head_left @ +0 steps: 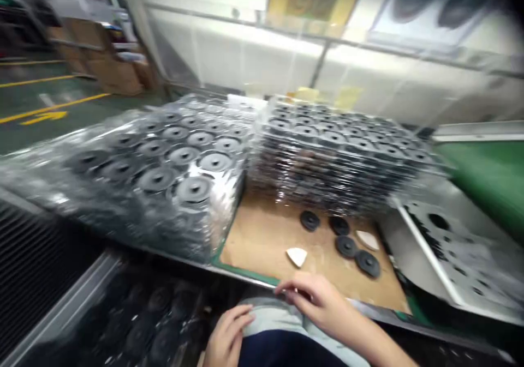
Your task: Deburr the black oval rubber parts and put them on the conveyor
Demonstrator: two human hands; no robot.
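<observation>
My left hand [230, 334] is low in the view, beside the pale cloth over my lap, fingers stretched and slightly apart, with nothing seen in it. My right hand [313, 300] hovers by the front edge of the bench, its fingers loosely curved and a gap between thumb and fingers; I see nothing held. Nearest to it on the brown board [256, 230] lies a white rounded-triangle piece [297, 256]. Further right, a second white piece [367, 240] lies among several black round discs, including one disc [367, 263] close to the board's right side.
A tall stack of clear trays [327, 165] with black discs stands behind the board. More disc-filled trays [192, 190] lie at left. A pale perforated panel [454, 247] and a green belt [487, 176] are at right. Below left sit dark discs [139, 329].
</observation>
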